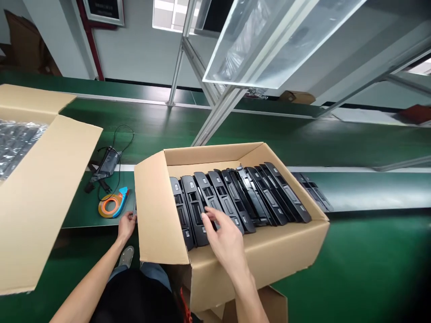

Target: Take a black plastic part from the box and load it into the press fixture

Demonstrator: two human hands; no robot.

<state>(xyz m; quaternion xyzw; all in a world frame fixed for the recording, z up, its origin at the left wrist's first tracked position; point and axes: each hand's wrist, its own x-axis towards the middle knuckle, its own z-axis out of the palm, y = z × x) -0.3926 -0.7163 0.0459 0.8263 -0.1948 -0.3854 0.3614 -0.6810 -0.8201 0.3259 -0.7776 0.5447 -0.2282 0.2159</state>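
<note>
Panels point(228, 204) lean in a row inside the open box point(279, 258). The right hand point(225, 235), thumb and fingers slightly apart, is over them; the left hand point(127, 225) is beside the flap point(160, 215) (its grip I cannot tell). Arranging seems in hand; the next move likely calls for careful alignment.

A black top point(134, 296), blue trousers point(156, 274) and a greyish shoe point(127, 257) are worn, the forearms point(90, 278) bare.

Central carton point(279, 251) open above — left flap point(160, 211) bars its side.
</note>
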